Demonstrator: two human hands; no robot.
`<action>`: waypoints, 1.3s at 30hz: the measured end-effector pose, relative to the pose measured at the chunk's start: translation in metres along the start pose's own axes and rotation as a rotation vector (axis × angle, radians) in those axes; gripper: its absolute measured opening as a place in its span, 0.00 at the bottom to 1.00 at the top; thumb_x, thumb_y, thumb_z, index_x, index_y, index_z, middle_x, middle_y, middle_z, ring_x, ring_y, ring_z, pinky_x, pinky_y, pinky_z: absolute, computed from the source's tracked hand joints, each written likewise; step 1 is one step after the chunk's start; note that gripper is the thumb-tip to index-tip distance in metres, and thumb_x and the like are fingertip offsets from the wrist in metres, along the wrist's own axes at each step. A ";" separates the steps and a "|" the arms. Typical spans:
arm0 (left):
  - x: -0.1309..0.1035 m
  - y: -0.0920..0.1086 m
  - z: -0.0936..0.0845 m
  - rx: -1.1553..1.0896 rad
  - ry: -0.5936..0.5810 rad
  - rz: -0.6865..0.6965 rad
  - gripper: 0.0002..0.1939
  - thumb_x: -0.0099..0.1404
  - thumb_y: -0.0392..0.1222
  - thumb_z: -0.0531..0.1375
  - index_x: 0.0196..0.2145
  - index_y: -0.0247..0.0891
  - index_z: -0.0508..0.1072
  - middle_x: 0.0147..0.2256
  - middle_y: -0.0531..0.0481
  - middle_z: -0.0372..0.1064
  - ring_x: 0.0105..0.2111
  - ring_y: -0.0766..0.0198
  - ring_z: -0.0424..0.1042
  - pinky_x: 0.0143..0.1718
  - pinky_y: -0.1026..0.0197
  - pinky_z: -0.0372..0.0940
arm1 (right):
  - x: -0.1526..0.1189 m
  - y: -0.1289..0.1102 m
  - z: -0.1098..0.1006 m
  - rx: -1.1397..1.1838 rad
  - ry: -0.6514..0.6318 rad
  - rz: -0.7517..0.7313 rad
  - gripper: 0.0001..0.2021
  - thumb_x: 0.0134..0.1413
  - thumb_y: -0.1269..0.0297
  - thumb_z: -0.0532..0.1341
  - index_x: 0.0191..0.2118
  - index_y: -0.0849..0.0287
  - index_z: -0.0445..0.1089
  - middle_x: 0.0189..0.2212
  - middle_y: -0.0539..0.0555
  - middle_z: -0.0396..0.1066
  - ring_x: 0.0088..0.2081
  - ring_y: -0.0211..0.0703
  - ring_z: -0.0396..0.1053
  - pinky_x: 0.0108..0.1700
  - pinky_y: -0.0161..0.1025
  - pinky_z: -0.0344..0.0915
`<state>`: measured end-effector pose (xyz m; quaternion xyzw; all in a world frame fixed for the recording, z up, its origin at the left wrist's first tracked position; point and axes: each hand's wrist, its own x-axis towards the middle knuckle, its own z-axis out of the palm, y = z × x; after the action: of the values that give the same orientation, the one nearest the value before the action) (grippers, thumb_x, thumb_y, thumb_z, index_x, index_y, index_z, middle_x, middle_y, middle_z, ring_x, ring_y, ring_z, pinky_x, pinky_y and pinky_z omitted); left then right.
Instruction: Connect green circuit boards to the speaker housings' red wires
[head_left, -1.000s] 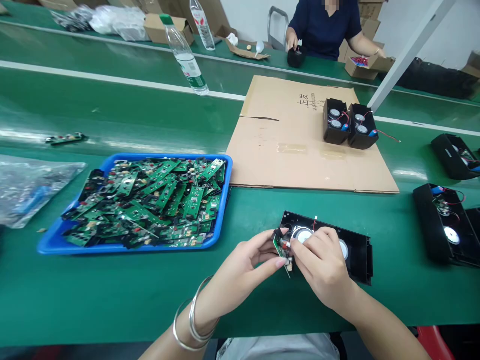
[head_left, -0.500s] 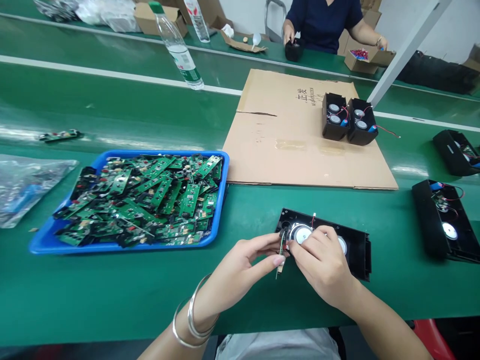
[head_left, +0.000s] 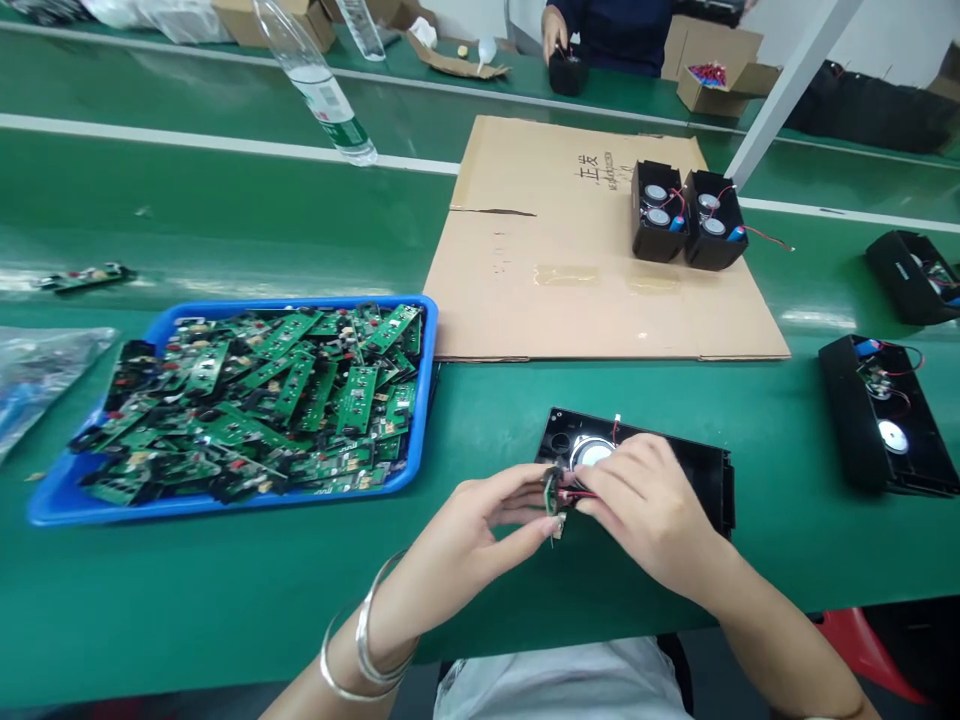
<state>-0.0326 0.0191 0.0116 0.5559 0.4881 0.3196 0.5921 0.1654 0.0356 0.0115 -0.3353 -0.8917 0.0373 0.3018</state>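
Note:
My left hand (head_left: 480, 535) pinches a small green circuit board (head_left: 551, 497), held on edge over the left end of a black speaker housing (head_left: 712, 478). Against the board's right side, my right hand (head_left: 649, 510) is closed with fingertips on thin red and black wires (head_left: 576, 493). Whether the plug at their end is seated in the board is hidden by the fingers. A silver round speaker (head_left: 592, 452) shows in the housing, partly covered by my right hand. To the left, a blue tray (head_left: 429, 400) is heaped with similar boards.
A flat cardboard sheet (head_left: 480, 310) bears two black speaker boxes (head_left: 658, 235). More open black boxes (head_left: 855, 440) stand at the right. A water bottle (head_left: 322, 95), a plastic bag (head_left: 45, 370) and a loose board (head_left: 88, 278) lie leftward. Across the bench, a person's hand (head_left: 555, 30) touches a black box.
The view has shifted slightly, moving the scene left. Red and black wires now show between my right fingertips and the board. The person opposite has lifted a dark object above the small carton.

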 end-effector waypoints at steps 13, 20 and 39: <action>-0.010 -0.002 0.008 -0.121 -0.030 -0.141 0.10 0.56 0.39 0.62 0.38 0.40 0.70 0.31 0.51 0.75 0.27 0.64 0.75 0.31 0.64 0.72 | -0.032 0.010 -0.005 0.167 -0.328 0.132 0.07 0.61 0.73 0.56 0.36 0.61 0.72 0.33 0.52 0.72 0.35 0.41 0.61 0.37 0.39 0.62; -0.005 -0.005 0.030 -0.131 0.045 -0.170 0.13 0.59 0.41 0.60 0.43 0.40 0.66 0.32 0.51 0.76 0.32 0.61 0.78 0.37 0.61 0.74 | -0.038 0.015 -0.001 0.169 -0.160 0.257 0.11 0.64 0.71 0.51 0.35 0.62 0.70 0.30 0.53 0.70 0.33 0.40 0.60 0.35 0.39 0.58; 0.003 0.004 0.045 0.366 0.148 0.091 0.12 0.61 0.36 0.55 0.42 0.43 0.71 0.22 0.56 0.70 0.26 0.63 0.75 0.26 0.67 0.68 | -0.032 0.004 0.009 -0.158 -0.104 0.125 0.17 0.63 0.75 0.48 0.25 0.61 0.67 0.21 0.51 0.61 0.27 0.41 0.53 0.31 0.39 0.50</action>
<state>0.0114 0.0068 0.0106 0.6507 0.5547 0.2922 0.4284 0.1815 0.0198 -0.0131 -0.4108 -0.8836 0.0030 0.2246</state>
